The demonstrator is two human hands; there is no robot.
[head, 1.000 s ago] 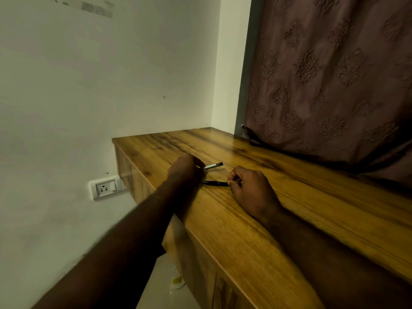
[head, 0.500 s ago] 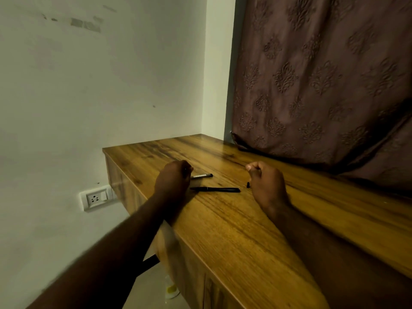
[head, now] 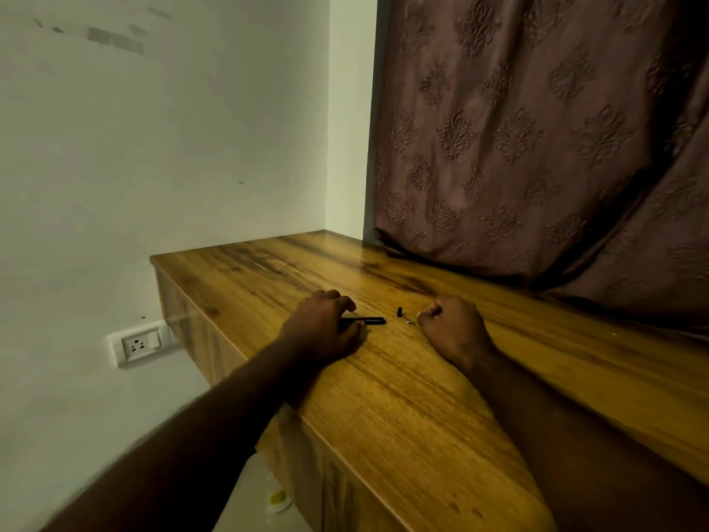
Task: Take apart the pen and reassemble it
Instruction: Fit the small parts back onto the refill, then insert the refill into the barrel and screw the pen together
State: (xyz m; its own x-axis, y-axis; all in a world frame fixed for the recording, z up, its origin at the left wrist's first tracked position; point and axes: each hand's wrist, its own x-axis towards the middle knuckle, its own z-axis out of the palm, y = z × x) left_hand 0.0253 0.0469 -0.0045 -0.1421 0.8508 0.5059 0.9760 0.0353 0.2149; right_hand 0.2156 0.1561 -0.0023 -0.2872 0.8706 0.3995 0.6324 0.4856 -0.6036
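Observation:
A black pen barrel (head: pixel 368 321) lies on the wooden desk top (head: pixel 403 397), pointing right. Its left end disappears under my left hand (head: pixel 324 326), whose thumb and fingers close around it. Just right of the barrel's free end sit a small black pen piece (head: pixel 399 311) and a tiny metallic piece (head: pixel 409 321). My right hand (head: pixel 454 326) rests on the desk as a fist beside those pieces, thumb pressed to forefinger. Nothing shows between its fingers. The silver-tipped part is out of sight.
The desk's left edge (head: pixel 230 339) drops off close to my left forearm. A patterned brown curtain (head: pixel 537 147) hangs onto the desk's far side. A wall socket (head: pixel 138 343) sits low on the white wall. A small yellow-white thing (head: pixel 278 499) lies on the floor.
My left hand has shifted from the silver-tipped part onto the black barrel, and that part has gone out of sight. My right hand let go of the barrel and moved right; small pieces now lie between.

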